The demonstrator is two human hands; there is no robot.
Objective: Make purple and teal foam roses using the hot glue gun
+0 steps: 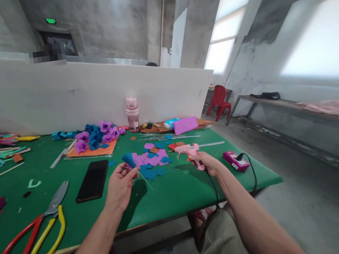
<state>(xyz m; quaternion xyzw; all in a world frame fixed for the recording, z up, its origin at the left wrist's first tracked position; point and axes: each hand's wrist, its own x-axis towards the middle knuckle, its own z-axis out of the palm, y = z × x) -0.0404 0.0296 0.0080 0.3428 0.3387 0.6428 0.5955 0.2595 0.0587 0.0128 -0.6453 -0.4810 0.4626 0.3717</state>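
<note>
- Two hands reach over the green tabletop (170, 198): the left hand (123, 184) pinches a blue-and-purple paper flower (128, 159) between thumb and fingers at its base, probably to spare the petals, leaving its thin stem (146, 180) free below.
- That flower is held above the table, just beside the loose cut petals (153, 160), which likely lie there for easy reach.
- The right hand (204, 162) has its fingers closed around the handle of a pink glue gun (188, 149), nozzle towards the flower but apart from it; a glue stick (212, 143) juts from the rear, presumably as its feed.
- Bunched paper flowers (95, 134) sit on an orange sheet (92, 152) farther back, perhaps to keep them uncrushed.
</note>
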